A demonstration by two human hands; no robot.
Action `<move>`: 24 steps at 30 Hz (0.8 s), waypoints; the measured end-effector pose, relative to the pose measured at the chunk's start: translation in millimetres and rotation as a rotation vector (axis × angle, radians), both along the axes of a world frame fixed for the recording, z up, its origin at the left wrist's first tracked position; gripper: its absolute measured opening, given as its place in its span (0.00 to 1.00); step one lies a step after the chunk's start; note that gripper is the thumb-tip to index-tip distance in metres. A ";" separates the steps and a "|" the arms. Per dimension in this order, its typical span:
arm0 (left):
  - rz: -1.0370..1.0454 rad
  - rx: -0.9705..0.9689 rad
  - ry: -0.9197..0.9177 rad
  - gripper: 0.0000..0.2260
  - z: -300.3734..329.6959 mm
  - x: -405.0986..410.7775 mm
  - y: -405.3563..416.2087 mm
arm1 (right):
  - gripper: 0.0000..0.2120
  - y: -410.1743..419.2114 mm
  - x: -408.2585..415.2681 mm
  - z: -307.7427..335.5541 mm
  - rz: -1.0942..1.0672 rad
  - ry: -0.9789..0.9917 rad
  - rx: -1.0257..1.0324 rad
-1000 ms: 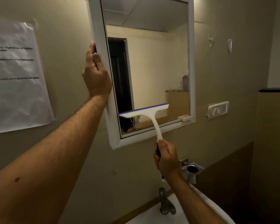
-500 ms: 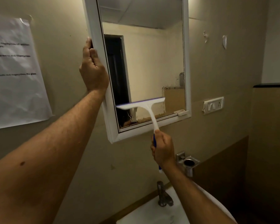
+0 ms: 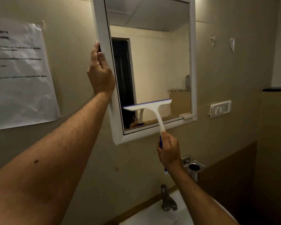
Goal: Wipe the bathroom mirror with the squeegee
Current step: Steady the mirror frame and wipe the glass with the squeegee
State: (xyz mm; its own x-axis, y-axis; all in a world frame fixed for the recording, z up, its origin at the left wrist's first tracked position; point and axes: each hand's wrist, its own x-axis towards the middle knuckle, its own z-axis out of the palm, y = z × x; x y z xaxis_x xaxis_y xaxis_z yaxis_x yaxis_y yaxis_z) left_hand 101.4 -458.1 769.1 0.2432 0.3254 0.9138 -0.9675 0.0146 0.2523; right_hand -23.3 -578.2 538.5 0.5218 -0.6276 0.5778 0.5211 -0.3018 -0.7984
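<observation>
A white-framed mirror hangs on the beige wall, its glass reflecting a dark doorway and a ceiling. My left hand grips the frame's left edge, fingers curled behind it and thumb along the front. My right hand holds the blue end of the handle of a white squeegee, just below the frame's bottom edge. The squeegee's blue-edged blade lies across the lower part of the glass, tilted slightly up to the right.
A printed paper sheet is taped to the wall at left. A switch plate sits right of the mirror. Below are a metal holder, a tap and a white basin. A dark-topped partition stands at right.
The squeegee blade has stayed low on the glass, shifting only slightly. My left hand keeps its grip on the frame. The camera has shifted a little.
</observation>
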 end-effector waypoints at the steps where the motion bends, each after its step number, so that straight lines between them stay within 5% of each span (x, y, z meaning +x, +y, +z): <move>1: 0.001 -0.001 0.001 0.16 0.2 0.7 0.0 | 0.18 -0.4 -0.4 -11.6 0.005 0.005 -0.003; 6: -0.003 -0.002 0.029 0.17 0.4 -0.8 0.2 | 0.17 -1.1 -7.3 -42.1 -0.011 0.038 0.007; 14: -0.020 0.001 0.065 0.17 0.3 -2.9 1.8 | 0.17 -4.7 -3.3 10.4 0.033 -0.007 -0.012; 24: -0.011 0.006 0.116 0.17 -0.1 -4.0 3.4 | 0.18 -1.6 -12.9 -48.1 0.000 0.079 0.009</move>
